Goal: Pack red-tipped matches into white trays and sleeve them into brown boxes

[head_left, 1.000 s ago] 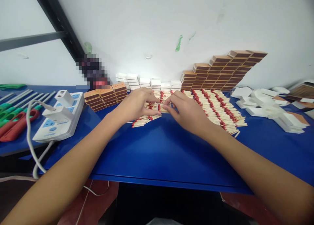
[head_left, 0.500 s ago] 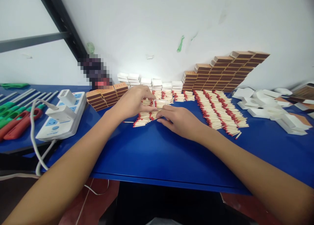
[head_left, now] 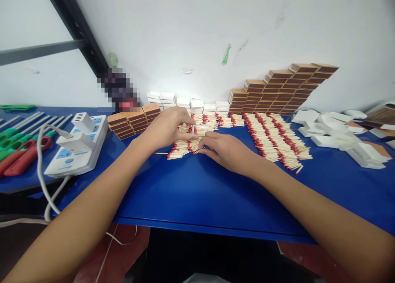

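My left hand (head_left: 169,127) grips a white matchbox tray (head_left: 202,128) by its left end, thumb and fingers curled around it. Some matches show inside the tray. Just to the right, my right hand (head_left: 226,150) has its fingers pinched together at the edge of a pile of red-tipped matches (head_left: 179,149); the fingertips partly hide the matches they grip. Both hands work close together, low over the blue table (head_left: 191,192).
Filled matchboxes (head_left: 277,94) stand stacked in steps against the wall, with a smaller stack (head_left: 134,122) at left. White trays (head_left: 183,103) line the back. Match rows (head_left: 271,139) and loose trays (head_left: 345,135) lie right. A power strip (head_left: 77,151) and green- and red-handled tools (head_left: 29,151) occupy the left.
My right hand has shifted slightly to the right along the pile's edge. The left hand and the tray stay nearly where they were.
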`<state>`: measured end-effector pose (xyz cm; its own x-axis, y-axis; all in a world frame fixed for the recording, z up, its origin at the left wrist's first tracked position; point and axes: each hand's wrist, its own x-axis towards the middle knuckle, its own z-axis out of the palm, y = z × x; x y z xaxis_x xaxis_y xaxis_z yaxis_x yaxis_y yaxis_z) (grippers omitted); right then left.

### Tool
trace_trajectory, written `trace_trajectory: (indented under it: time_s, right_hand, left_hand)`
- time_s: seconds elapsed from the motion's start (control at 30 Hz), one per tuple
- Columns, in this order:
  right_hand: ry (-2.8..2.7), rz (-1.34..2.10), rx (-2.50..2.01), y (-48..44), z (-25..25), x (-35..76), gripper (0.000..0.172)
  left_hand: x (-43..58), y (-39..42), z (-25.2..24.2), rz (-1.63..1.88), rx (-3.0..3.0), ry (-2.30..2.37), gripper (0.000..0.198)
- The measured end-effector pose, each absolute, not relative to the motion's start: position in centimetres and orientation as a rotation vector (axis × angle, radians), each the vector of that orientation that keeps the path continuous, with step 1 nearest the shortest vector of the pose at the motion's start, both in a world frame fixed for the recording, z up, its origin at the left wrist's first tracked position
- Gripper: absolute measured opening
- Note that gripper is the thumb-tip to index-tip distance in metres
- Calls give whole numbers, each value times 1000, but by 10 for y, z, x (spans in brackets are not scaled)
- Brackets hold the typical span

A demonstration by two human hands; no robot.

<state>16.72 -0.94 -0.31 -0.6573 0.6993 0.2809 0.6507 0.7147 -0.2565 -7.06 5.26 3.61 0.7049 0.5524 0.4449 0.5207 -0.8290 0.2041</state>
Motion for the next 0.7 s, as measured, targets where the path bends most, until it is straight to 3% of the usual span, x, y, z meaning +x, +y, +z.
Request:
trace_trajectory:
  time_s: [0.4, 0.7]
  right_hand:
    - [-2625, 267, -1161, -12, 3, 168, 12]
    - [-2375, 24, -1247, -8, 13, 179, 13]
  left_hand:
    - [-71, 55, 34, 776, 2856, 890, 30]
    - [-67, 52, 30, 776, 2881, 845, 38]
